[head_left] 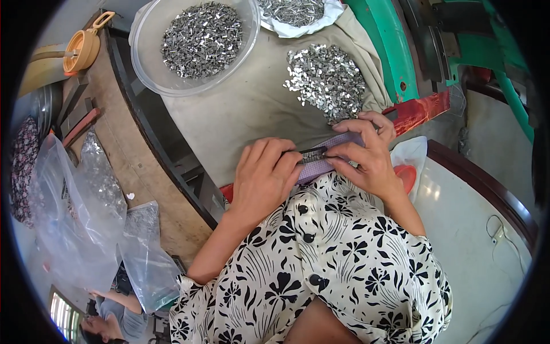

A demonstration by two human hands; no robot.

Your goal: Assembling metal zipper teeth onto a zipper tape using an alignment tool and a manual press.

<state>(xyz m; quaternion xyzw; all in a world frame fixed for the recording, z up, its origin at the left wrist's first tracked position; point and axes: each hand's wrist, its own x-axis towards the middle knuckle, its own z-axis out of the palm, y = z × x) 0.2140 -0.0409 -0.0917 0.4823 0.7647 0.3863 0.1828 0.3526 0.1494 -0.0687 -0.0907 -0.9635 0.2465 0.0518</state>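
At the near edge of the cloth-covered table, my two hands meet over a narrow dark strip (313,155) lined with small metal pieces. My left hand (264,171) is closed on its left end, the fingers curled over it. At the right end, the thumb and forefinger of my right hand (371,150) pinch together, and its other fingers are bent upward near the loose pieces. Whether a single piece sits in that pinch is too small to tell. Under the strip lies a lilac checked cloth (312,171). Just beyond is a heap of small shiny metal pieces (326,80).
A clear plastic basin (150,80) of metal parts stands far left, beside a white-lined dish (295,28) of pins. Green machinery (378,43) borders the right. A wooden bench (143,172) on the left carries plastic bags (80,223) and an orange cup-shaped piece (82,50). Another person (112,321) sits lower left.
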